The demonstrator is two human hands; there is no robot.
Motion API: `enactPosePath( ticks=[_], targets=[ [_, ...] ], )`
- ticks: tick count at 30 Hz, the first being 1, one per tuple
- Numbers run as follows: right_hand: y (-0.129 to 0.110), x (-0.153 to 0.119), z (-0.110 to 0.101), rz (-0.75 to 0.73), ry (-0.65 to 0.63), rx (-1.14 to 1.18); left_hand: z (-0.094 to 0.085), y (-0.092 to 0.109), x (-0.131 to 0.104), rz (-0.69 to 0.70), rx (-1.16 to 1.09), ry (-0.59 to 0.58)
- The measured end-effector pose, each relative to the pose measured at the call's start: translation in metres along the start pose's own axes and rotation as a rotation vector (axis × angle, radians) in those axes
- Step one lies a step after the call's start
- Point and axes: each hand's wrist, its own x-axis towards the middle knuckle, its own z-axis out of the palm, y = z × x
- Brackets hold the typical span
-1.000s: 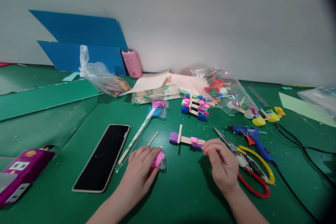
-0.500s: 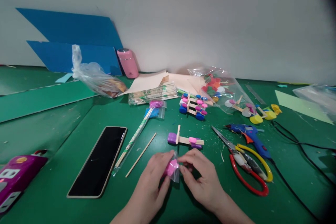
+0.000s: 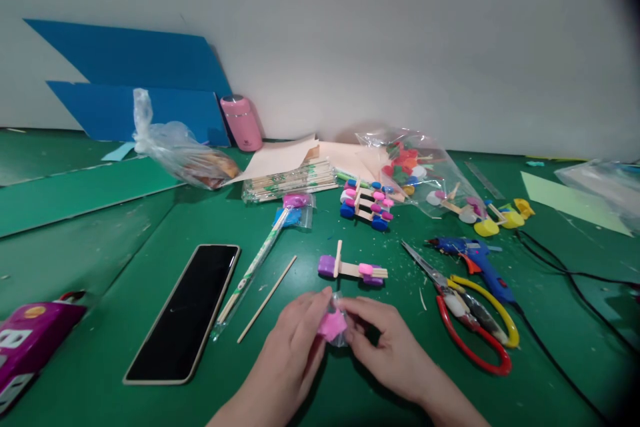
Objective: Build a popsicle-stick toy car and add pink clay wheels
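Note:
Between my hands is a small clear bag with pink clay (image 3: pixel 333 325) inside. My left hand (image 3: pixel 295 340) grips its left side, fingers closed. From the right, my right hand (image 3: pixel 383 340) pinches the plastic between thumb and fingers. Just beyond them lies a small stick model (image 3: pixel 354 269) with purple and pink clay parts. A single thin stick (image 3: pixel 267 299) rests left of my hands, beside a long plastic sleeve of sticks (image 3: pixel 254 270). Farther back stand several joined models (image 3: pixel 367 205) with blue, pink and white wheels.
A black phone (image 3: pixel 184 313) and a purple power strip (image 3: pixel 37 347) lie on the left. Red-and-yellow-handled scissors (image 3: pixel 473 323) and a blue glue gun (image 3: pixel 477 260) with its cord are on the right. A pink bottle (image 3: pixel 242 123) stands by the wall.
My right hand has closed in on the bag and now grips its plastic. The pink clay shows more fully, and the bag looks more bunched. The view has shifted slightly.

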Motion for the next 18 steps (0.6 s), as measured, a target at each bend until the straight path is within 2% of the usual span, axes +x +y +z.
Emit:
enactPosePath(
  ticks=[10, 18],
  targets=[
    [-0.002, 0.003, -0.006, 0.040, -0.111, -0.105, -0.005, 0.003, 0.009, -0.071, -0.075, -0.203],
    [0.001, 0.000, 0.005, 0.036, -0.074, -0.203, -0.005, 0.011, 0.018, -0.149, -0.051, -0.308]
  ],
)
